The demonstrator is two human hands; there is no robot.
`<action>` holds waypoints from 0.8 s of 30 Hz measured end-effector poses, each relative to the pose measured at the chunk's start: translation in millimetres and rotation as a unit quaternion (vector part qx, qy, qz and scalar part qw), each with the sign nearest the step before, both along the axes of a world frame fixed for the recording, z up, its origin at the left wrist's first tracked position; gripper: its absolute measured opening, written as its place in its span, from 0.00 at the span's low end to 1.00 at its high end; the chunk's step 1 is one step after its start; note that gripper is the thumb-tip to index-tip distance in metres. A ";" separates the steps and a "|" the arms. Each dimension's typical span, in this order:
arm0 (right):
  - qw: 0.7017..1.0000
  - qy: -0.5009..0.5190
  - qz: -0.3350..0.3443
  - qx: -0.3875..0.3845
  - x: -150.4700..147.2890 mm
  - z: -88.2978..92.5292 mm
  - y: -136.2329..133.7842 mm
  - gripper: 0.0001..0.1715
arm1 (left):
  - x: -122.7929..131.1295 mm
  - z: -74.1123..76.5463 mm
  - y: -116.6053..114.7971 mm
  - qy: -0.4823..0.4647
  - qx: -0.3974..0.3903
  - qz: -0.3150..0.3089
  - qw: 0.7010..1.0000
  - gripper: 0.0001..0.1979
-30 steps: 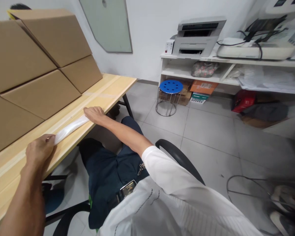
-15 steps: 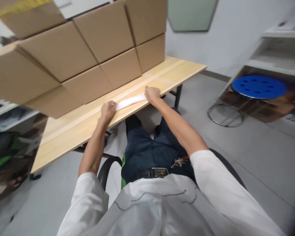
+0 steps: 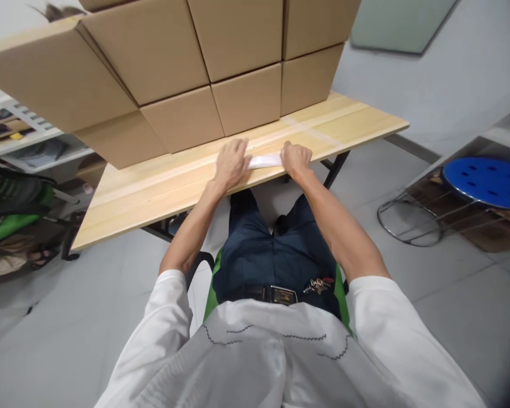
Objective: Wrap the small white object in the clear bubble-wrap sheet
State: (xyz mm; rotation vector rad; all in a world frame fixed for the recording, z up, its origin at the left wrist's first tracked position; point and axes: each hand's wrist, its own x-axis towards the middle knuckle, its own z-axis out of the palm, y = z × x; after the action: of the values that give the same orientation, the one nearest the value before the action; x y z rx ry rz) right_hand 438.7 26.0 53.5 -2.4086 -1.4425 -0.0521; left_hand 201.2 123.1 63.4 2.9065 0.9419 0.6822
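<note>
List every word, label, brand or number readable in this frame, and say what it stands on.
No text can be read.
Cardboard boxes: plain faces, no print showing.
White strip between the left hand and right hand: blank where it shows.
Items on the shelf at left: markings too small and blurred to read.
Belt buckle: too small to read.

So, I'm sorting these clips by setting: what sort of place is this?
Probably an office stockroom or packing room: plain brown cardboard boxes stacked on a light wooden table, and a blue round metal-legged stool on grey floor tiles.
</note>
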 end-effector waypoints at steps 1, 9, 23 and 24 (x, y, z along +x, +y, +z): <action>1.000 -0.002 -0.001 -0.003 -1.0 1.0 -1.4 0.28 | 11.9 -5.7 -1.1 0.004 0.001 -0.024 1.000 0.42; 1.000 0.007 0.004 -0.008 0.2 10.6 -4.1 0.27 | 43.4 -45.4 -8.3 0.059 -0.063 -0.024 0.996 0.38; 0.995 0.083 -0.060 0.008 39.3 10.3 10.9 0.28 | 38.7 -26.0 -24.4 0.109 -0.041 0.024 0.993 0.33; 0.993 0.099 -0.062 0.030 43.2 8.2 11.2 0.26 | 39.0 -22.5 -28.2 0.122 -0.040 0.032 0.991 0.34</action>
State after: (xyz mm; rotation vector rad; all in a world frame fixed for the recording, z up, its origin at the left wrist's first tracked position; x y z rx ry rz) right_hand 481.8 37.3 61.6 -2.3754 -1.1866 0.1102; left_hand 240.2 94.9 40.9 2.9459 1.0596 0.2874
